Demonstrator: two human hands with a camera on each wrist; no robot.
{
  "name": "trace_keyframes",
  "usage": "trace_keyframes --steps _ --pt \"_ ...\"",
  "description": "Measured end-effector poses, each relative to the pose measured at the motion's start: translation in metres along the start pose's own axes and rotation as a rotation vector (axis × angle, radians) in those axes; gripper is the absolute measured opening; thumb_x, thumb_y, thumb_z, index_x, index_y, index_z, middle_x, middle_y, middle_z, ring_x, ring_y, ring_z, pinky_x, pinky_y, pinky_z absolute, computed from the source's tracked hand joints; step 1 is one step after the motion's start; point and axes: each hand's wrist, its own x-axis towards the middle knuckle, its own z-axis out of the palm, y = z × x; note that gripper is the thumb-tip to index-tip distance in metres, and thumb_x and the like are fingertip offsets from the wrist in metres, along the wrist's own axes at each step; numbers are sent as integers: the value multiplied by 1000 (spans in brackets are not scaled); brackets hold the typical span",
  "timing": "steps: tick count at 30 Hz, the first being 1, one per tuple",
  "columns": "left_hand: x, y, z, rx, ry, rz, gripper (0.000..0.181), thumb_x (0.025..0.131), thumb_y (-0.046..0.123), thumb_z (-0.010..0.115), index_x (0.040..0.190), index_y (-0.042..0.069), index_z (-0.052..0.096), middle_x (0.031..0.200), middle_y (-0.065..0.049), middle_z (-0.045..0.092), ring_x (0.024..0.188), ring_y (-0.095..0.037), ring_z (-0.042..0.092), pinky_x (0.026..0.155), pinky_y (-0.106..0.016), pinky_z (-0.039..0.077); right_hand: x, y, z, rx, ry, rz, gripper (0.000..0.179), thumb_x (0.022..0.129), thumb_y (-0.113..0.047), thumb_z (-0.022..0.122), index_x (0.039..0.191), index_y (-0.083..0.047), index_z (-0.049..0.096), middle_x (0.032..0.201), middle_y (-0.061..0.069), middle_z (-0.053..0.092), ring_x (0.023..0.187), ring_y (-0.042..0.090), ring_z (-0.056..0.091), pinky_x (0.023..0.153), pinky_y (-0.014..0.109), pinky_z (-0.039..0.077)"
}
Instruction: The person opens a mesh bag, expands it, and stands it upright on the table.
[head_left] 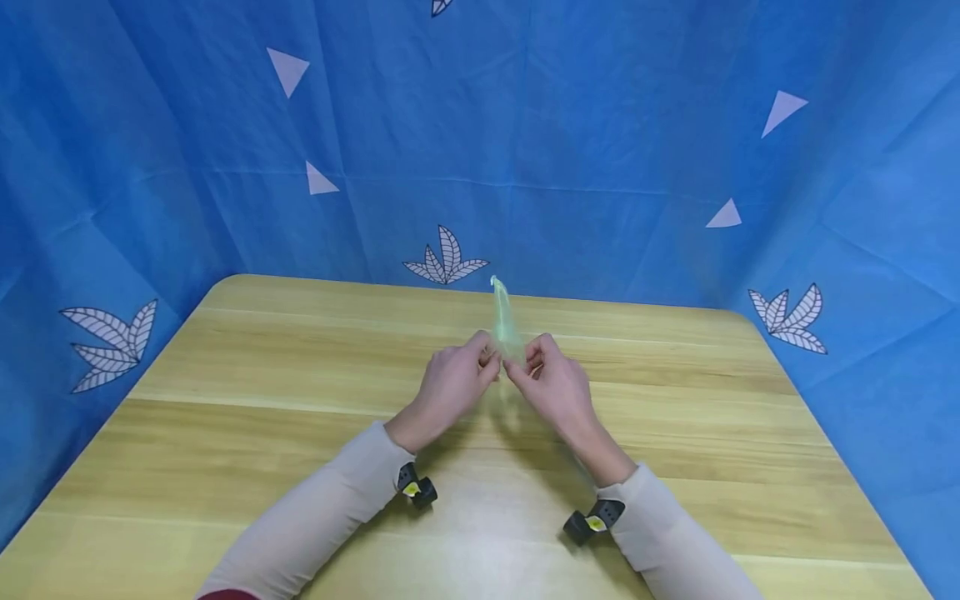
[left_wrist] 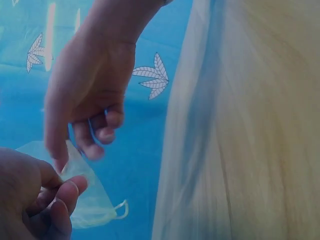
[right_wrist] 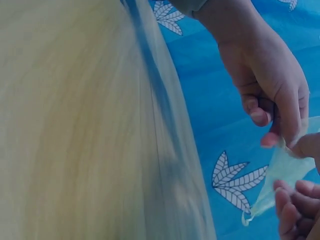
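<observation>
A pale green, see-through piece of thin material (head_left: 504, 321), shaped like a small pouch, stands up between the two hands in the head view. It narrows to a tip with a small cord loop (left_wrist: 121, 209). My left hand (head_left: 459, 379) pinches its near edge between thumb and fingertips. Close beside it, my right hand (head_left: 553, 385) pinches the same edge, thumb tips almost touching. In the right wrist view the material (right_wrist: 272, 187) spreads between the left hand (right_wrist: 272, 80) and the right hand (right_wrist: 300, 200). Fingers hide part of its edge.
Both hands are above a light wooden table (head_left: 225, 467). Behind it and at its sides hangs a blue cloth (head_left: 480, 125) with white leaf and triangle prints. A black wrist device (head_left: 417, 487) is on the left sleeve, another (head_left: 592, 522) on the right.
</observation>
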Motion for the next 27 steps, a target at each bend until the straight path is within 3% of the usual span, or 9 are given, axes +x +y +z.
trace_keyframes --steps 3,5,7,9,13,16,21,24,27 --pt "1 2 0 -37 -19 -34 12 101 21 55 92 13 54 73 6 68 42 -3 43 41 -23 33 0 1 2 110 -95 79 31 93 -42 63 100 -14 50 79 2 71 57 15 55 59 35 43" --pt "0 3 0 -76 -40 -69 13 102 22 54 93 13 54 73 6 68 45 -2 47 40 -24 35 0 2 3 176 -117 109 30 95 -39 62 103 -13 50 78 5 72 50 14 48 53 30 38" --pt "-1 4 1 -107 -60 -97 12 102 23 53 95 13 55 74 6 67 48 0 51 40 -24 38 -1 4 5 205 -107 111 24 96 -33 61 104 -12 51 78 7 73 47 13 43 46 27 30" --pt "-1 4 2 -101 -65 -98 12 102 23 53 97 13 55 72 7 66 48 0 51 40 -25 38 -2 5 6 161 -60 71 17 96 -26 61 100 -11 53 76 5 72 47 9 42 46 26 31" --pt "-2 0 2 26 4 -35 15 100 25 56 103 10 55 65 9 59 40 -1 40 39 -22 32 -3 5 9 -2 58 -39 9 92 -19 62 90 -13 56 66 -5 66 48 9 47 49 30 37" --pt "-2 -3 3 139 87 23 29 97 26 62 114 4 55 65 6 59 38 -4 36 36 -21 29 -3 6 10 -101 118 -95 10 88 -18 65 85 -13 56 62 -8 60 47 10 44 48 32 38" --pt "-3 -3 3 258 152 98 47 92 26 67 129 2 51 94 -6 62 61 -12 51 40 -19 36 -4 6 11 -204 143 -139 12 85 -17 67 81 -15 57 66 -7 62 47 11 46 46 32 39" --pt "-3 -4 3 313 161 164 47 90 21 68 132 7 52 107 -10 57 76 -17 53 43 -20 38 -5 7 11 -251 158 -164 11 83 -14 69 81 -15 58 72 -5 63 49 11 48 45 32 39" --pt "-2 -5 4 389 171 231 42 90 18 66 130 11 56 110 -11 55 82 -20 53 42 -21 40 -4 8 11 -281 182 -197 11 82 -11 70 83 -14 60 79 -2 63 52 13 49 45 33 40"
